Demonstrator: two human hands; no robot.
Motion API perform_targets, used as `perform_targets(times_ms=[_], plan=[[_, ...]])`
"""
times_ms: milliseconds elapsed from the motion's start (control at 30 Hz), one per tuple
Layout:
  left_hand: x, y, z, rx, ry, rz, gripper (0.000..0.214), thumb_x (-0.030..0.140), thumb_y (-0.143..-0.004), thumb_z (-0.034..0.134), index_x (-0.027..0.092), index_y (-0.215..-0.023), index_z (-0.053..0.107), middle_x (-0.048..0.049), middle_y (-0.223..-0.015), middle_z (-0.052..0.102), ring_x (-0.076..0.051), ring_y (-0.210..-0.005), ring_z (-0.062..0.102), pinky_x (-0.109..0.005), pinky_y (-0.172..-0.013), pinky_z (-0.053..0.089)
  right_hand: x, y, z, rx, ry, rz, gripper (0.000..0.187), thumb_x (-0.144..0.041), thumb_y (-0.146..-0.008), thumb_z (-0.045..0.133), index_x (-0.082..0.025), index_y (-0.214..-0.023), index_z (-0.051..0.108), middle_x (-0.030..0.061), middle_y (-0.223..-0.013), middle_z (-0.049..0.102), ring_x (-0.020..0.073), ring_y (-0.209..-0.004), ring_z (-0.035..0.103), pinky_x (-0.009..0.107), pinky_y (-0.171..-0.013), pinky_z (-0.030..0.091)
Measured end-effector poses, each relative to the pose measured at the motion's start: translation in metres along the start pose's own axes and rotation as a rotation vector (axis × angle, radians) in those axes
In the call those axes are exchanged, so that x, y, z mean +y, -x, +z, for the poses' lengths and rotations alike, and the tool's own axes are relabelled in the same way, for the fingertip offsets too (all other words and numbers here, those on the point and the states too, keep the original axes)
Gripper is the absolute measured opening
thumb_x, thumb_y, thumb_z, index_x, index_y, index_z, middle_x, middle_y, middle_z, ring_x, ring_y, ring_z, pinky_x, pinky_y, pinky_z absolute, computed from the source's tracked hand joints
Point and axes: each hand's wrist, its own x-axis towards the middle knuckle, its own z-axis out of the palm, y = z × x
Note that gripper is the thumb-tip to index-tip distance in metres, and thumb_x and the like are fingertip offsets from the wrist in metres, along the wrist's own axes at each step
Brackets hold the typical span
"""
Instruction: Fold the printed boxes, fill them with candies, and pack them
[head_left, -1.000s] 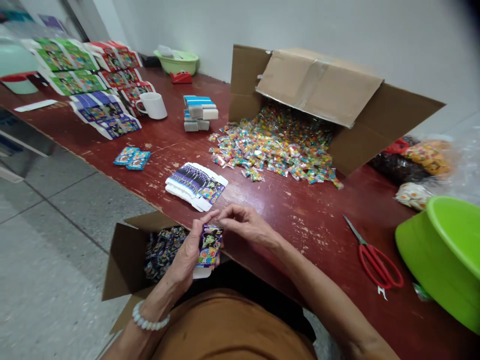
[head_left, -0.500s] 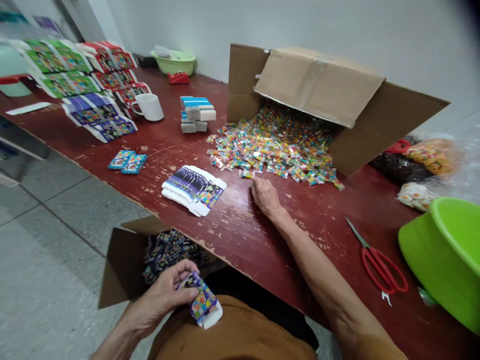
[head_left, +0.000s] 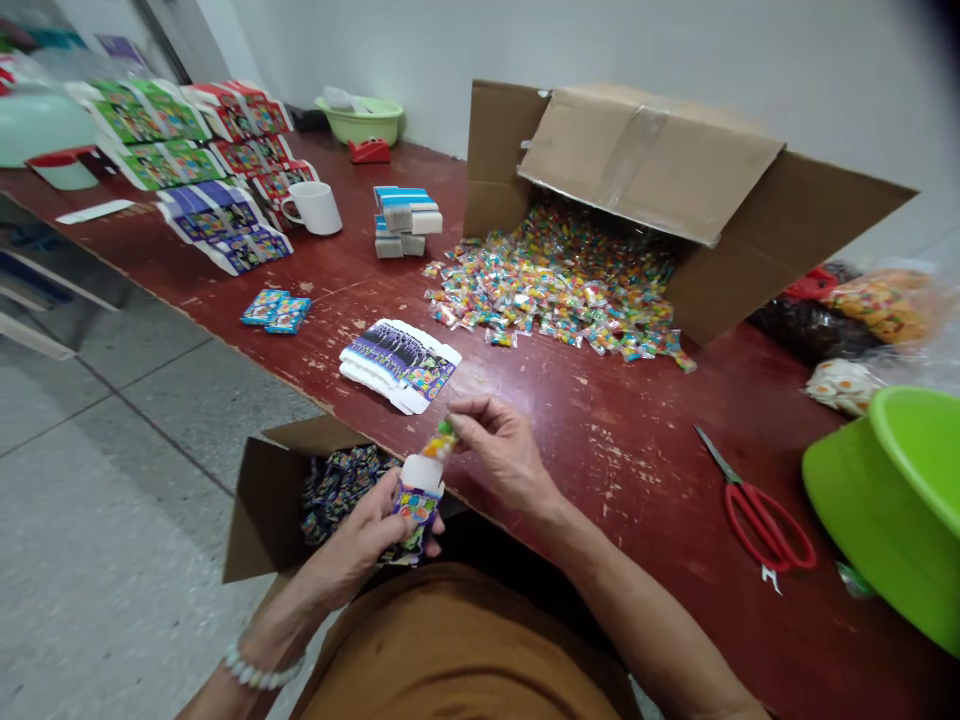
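Observation:
My left hand [head_left: 379,522] is closed around a small purple printed candy box [head_left: 417,505], its white top flap standing up. Just above that flap, my right hand [head_left: 501,445] pinches a clear wrapped candy packet [head_left: 441,440] with yellow and green pieces inside. On the red table a fanned stack of flat purple cartons [head_left: 401,362] lies near the edge. Behind it spreads a heap of wrapped candy packets [head_left: 555,290], spilling from a cardboard box [head_left: 652,170] on its side. Below the table edge, an open carton [head_left: 262,510] holds many dark small packets [head_left: 349,490].
Red-handled scissors [head_left: 761,520] and a green basin [head_left: 892,510] are at the right. Two blue packets [head_left: 277,311], a white mug [head_left: 313,207], stacked blue-white cartons [head_left: 406,220] and piles of green, red and purple boxes [head_left: 221,225] stand toward the left.
My right hand has come back from the candy heap toward the box, now with a candy packet in its fingers. My left hand has raised the box and turned its flap upward.

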Motion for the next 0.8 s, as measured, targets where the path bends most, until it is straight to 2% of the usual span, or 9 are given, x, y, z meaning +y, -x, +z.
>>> perform_targets(times_ms=[67,133,267,333,433,533,600,700,800], plan=[[0.003,-0.002,0.010,0.035,0.016,0.047,0.052,0.028,-0.078,0.065,0.022,-0.126,0.047,-0.0021,-0.085,0.072,-0.016,-0.065,0.067,-0.028,-0.065,0.048,0.004,0.008,0.008,-0.005,0.061,-0.034,0.016,-0.032,-0.078,0.072,-0.019,-0.087,0.071,0.0013,-0.078,0.071,0.0128,-0.065,0.062,0.026,-0.062,0.050],[0.005,-0.001,0.016,0.052,0.022,0.069,0.053,0.026,-0.078,0.062,0.021,-0.127,0.045,-0.0010,-0.081,0.071,-0.015,-0.060,0.065,-0.026,-0.061,0.047,0.009,0.012,0.008,-0.014,0.205,-0.137,0.011,-0.029,-0.083,0.068,-0.019,-0.087,0.072,0.0022,-0.079,0.072,0.0144,-0.067,0.063,0.027,-0.063,0.049],[0.008,0.000,0.020,0.055,0.054,0.113,0.055,0.019,-0.071,0.058,0.021,-0.125,0.047,0.0007,-0.077,0.070,-0.015,-0.056,0.063,-0.025,-0.056,0.046,0.010,0.018,0.001,-0.119,0.582,-0.553,0.013,-0.018,-0.090,0.062,-0.021,-0.085,0.074,0.0038,-0.080,0.074,0.0181,-0.078,0.063,0.033,-0.076,0.047],[0.009,-0.001,0.020,0.070,0.068,0.144,0.060,0.017,-0.068,0.059,0.021,-0.127,0.048,0.0017,-0.074,0.069,-0.015,-0.055,0.061,-0.025,-0.054,0.046,0.007,0.021,-0.001,-0.171,0.700,-0.685,0.015,-0.018,-0.093,0.060,-0.020,-0.086,0.073,0.0042,-0.080,0.075,0.0184,-0.077,0.062,0.036,-0.080,0.045],[0.007,-0.003,0.021,0.076,0.141,0.151,0.056,0.023,-0.073,0.063,0.020,-0.127,0.052,0.0004,-0.073,0.069,-0.016,-0.054,0.060,-0.026,-0.052,0.047,0.002,0.023,-0.001,-0.261,0.775,-0.644,0.013,-0.021,-0.095,0.062,-0.021,-0.089,0.074,0.0035,-0.084,0.076,0.0174,-0.077,0.063,0.034,-0.080,0.044],[0.004,-0.004,0.023,0.082,0.262,0.104,0.050,0.045,-0.085,0.061,0.018,-0.127,0.055,-0.0038,-0.076,0.071,-0.017,-0.052,0.061,-0.027,-0.049,0.047,-0.001,0.022,-0.003,-0.327,0.839,-0.513,0.011,-0.021,-0.094,0.064,-0.024,-0.097,0.074,0.0025,-0.085,0.076,0.0175,-0.080,0.063,0.032,-0.077,0.045],[0.004,-0.004,0.025,0.098,0.312,0.089,0.055,0.056,-0.086,0.060,0.016,-0.123,0.058,-0.0059,-0.078,0.072,-0.017,-0.050,0.061,-0.027,-0.048,0.047,0.000,0.019,-0.005,-0.287,0.889,-0.507,0.014,-0.019,-0.091,0.067,-0.024,-0.102,0.074,0.0030,-0.086,0.075,0.0189,-0.081,0.063,0.034,-0.078,0.045],[0.007,-0.005,0.028,0.124,0.329,0.091,0.059,0.064,-0.081,0.064,0.013,-0.112,0.064,-0.0071,-0.077,0.073,-0.016,-0.047,0.060,-0.026,-0.046,0.047,0.002,0.016,-0.007,-0.188,0.854,-0.527,0.020,-0.017,-0.086,0.072,-0.021,-0.105,0.071,0.0040,-0.088,0.076,0.0196,-0.083,0.065,0.034,-0.080,0.046],[0.011,-0.007,0.030,0.135,0.316,0.086,0.058,0.065,-0.080,0.066,0.012,-0.103,0.067,-0.0071,-0.074,0.073,-0.015,-0.046,0.060,-0.025,-0.046,0.047,0.003,0.018,-0.005,-0.129,0.784,-0.503,0.011,-0.017,-0.084,0.071,-0.020,-0.095,0.071,0.0040,-0.085,0.075,0.0180,-0.080,0.065,0.031,-0.076,0.048]])
